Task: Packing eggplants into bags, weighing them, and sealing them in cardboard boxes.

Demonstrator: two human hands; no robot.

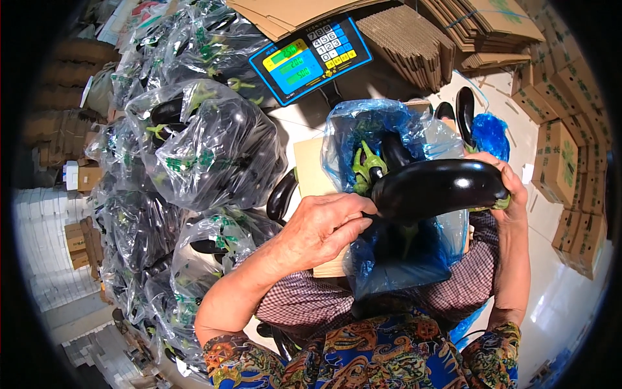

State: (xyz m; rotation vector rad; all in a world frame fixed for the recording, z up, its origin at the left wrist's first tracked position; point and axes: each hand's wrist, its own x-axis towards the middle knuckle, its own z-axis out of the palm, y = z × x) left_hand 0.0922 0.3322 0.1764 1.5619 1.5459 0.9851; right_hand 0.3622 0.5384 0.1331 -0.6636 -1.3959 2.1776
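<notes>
A long, glossy dark eggplant lies level across the view, above a box lined with a blue plastic bag. My right hand grips its green stem end at the right. At its left end, the fingertips of my left hand touch or pinch the tip; the exact contact is partly hidden. More eggplants rest inside the bag, and one green calyx shows at the left of the opening. The held eggplant hides the middle of the box.
Large clear plastic bags of eggplants are heaped on the left. A digital scale display stands ahead, beside flattened cardboard. Closed cartons are stacked on the right. Loose eggplants lie on both sides of the box.
</notes>
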